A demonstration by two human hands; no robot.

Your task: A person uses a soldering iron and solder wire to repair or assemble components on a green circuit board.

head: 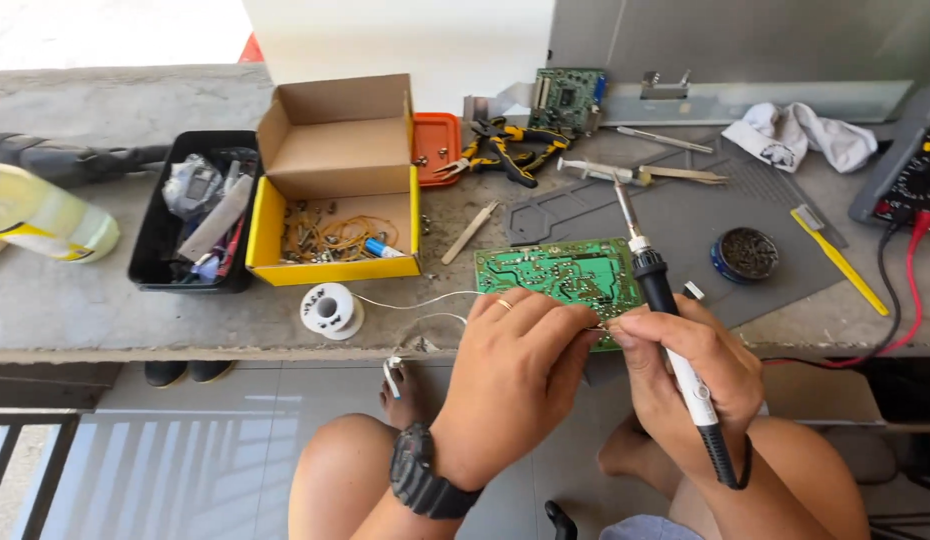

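Both hands have a tight grip. Right hand (685, 365) is wrapped around the soldering iron (675, 330), fingers pressed around its handle like a fat pen, with the metal tip pointing up and away. Left hand (520, 370) pinches something thin at the near edge of the green circuit board (560, 275); it looks like the solder wire (415, 300) that runs from the white spool (330, 310), but the fingers hide the end. The board lies on the tabletop (75, 300), partly on the grey mat (685, 220), just past both hands.

To do this well, I think the board should stay flat and still. The hot tip should stay away from fingers. The wire should be held a little back from its end. The yellow box (335, 235) and pliers (505, 150) sit farther back.
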